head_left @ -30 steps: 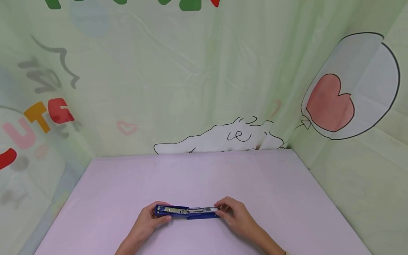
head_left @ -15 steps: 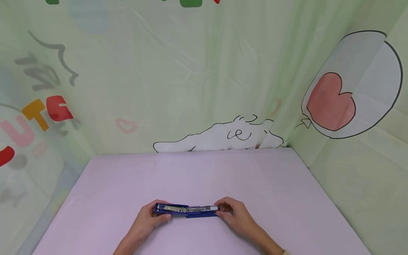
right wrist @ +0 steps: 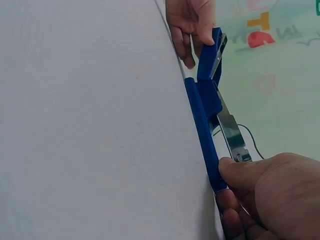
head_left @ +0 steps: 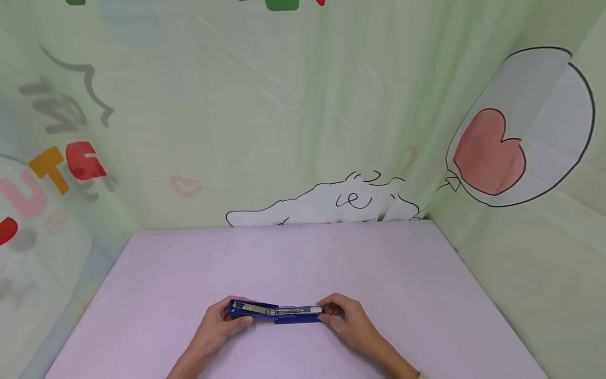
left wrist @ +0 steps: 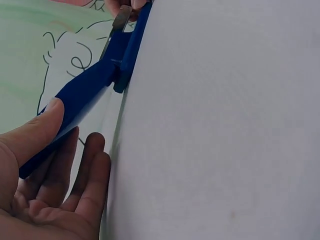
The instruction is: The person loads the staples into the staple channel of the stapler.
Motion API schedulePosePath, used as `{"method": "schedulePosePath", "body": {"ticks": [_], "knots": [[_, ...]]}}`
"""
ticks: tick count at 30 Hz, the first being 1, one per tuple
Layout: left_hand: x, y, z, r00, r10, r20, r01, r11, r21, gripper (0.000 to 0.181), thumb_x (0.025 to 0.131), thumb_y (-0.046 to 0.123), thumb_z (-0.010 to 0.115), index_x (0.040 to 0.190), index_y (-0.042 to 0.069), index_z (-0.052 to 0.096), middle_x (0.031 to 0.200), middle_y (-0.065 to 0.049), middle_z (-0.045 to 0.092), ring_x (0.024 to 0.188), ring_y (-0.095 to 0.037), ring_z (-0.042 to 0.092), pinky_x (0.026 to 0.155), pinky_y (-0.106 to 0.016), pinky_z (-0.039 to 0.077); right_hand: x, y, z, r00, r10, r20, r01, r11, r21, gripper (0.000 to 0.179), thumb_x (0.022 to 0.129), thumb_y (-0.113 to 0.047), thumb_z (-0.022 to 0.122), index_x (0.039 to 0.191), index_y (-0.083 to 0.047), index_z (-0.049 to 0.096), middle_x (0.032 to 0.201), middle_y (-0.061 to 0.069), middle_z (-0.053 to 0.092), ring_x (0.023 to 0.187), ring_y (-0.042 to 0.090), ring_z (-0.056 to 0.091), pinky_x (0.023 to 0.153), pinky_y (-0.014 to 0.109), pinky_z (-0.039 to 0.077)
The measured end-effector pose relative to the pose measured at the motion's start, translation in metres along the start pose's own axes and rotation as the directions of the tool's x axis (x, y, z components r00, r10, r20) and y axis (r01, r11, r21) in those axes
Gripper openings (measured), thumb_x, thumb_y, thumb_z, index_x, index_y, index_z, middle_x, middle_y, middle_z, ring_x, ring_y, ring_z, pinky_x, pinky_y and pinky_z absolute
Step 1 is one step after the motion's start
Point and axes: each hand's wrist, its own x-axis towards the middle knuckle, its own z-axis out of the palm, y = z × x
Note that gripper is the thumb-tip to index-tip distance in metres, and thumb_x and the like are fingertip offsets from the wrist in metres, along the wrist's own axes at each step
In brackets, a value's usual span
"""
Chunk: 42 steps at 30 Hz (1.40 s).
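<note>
A blue stapler (head_left: 298, 318) lies spread wide at its hinge on the table, its metal staple channel (right wrist: 231, 131) showing. My left hand (head_left: 214, 327) grips the end of the stapler's top half, thumb on the near side and fingers behind; in the left wrist view that half (left wrist: 82, 92) slants up off the table. The right hand (head_left: 350, 321) pinches the far right end of the base between thumb and fingers. From the right wrist view, the base (right wrist: 202, 135) rests along the tabletop with the right thumb (right wrist: 240, 172) against its end.
A pale lilac cloth covers the table (head_left: 284, 268). Behind it hangs a light green printed curtain (head_left: 246, 116), which also runs down both sides. A balloon print (head_left: 525, 126) is on the right side.
Both hands keep their hold on the stapler. It has shifted very slightly left in view, and the top half has tilted a little against the base.
</note>
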Motion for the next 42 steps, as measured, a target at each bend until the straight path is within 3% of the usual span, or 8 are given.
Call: {"method": "schedulePosePath", "body": {"ticks": [10,19,27,33,37,42], "knots": [[0.001,0.009,0.005,0.997,0.057,0.051,-0.055,0.998,-0.035,0.059,0.09,0.02,0.085,0.139,-0.004,0.062,0.13,-0.019,0.073,0.106,-0.004,0.074,0.091,-0.017,0.058,0.0,0.001,-0.001,1.0,-0.009,-0.003,0.008,1.0,-0.021,0.025,0.088,-0.002,0.082,0.109,-0.013,0.075,0.089,-0.006,0.069,0.081,-0.001,0.058,0.075,0.02,0.055],[0.001,0.011,0.013,0.991,0.104,0.08,-0.099,0.993,-0.065,0.058,0.09,0.013,0.085,0.137,-0.009,0.061,0.131,-0.026,0.072,0.106,-0.001,0.074,0.091,-0.019,0.059,-0.004,0.0,-0.001,0.999,0.043,0.028,-0.042,0.998,-0.049,0.026,0.088,-0.002,0.081,0.11,-0.013,0.075,0.089,-0.007,0.069,0.081,-0.002,0.058,0.077,0.02,0.056],[0.003,0.023,0.02,0.991,0.127,0.046,-0.126,0.992,-0.028,0.054,0.089,0.013,0.086,0.134,-0.007,0.064,0.128,-0.025,0.073,0.108,-0.004,0.074,0.091,-0.021,0.06,-0.001,-0.002,-0.002,0.999,0.035,0.024,-0.035,0.999,-0.025,0.024,0.089,-0.003,0.082,0.11,-0.014,0.075,0.089,-0.006,0.069,0.082,-0.001,0.058,0.076,0.019,0.055],[0.003,0.029,0.027,0.987,0.159,0.024,-0.16,0.986,0.051,0.041,0.09,0.013,0.085,0.126,-0.001,0.071,0.124,-0.02,0.075,0.114,-0.018,0.073,0.097,-0.025,0.059,0.0,-0.002,-0.002,1.0,0.013,0.011,-0.012,1.0,-0.016,0.024,0.089,-0.003,0.082,0.109,-0.013,0.075,0.088,-0.006,0.069,0.081,-0.001,0.057,0.075,0.02,0.054],[0.005,0.031,0.03,0.986,0.167,0.019,-0.168,0.984,0.06,0.037,0.09,0.012,0.084,0.123,0.001,0.073,0.122,-0.018,0.075,0.116,-0.026,0.073,0.099,-0.027,0.059,-0.001,-0.001,-0.001,1.0,0.01,0.008,-0.01,1.0,-0.01,0.024,0.088,-0.003,0.082,0.109,-0.014,0.076,0.088,-0.005,0.069,0.081,0.0,0.057,0.075,0.019,0.054],[0.006,0.032,0.036,0.985,0.172,0.016,-0.172,0.983,0.059,0.036,0.089,0.013,0.086,0.121,0.002,0.074,0.119,-0.017,0.076,0.115,-0.025,0.072,0.098,-0.026,0.06,0.0,-0.001,-0.001,1.0,0.017,0.01,-0.017,1.0,-0.009,0.024,0.089,-0.003,0.082,0.109,-0.014,0.076,0.089,-0.006,0.069,0.082,0.0,0.057,0.075,0.019,0.054]]}}
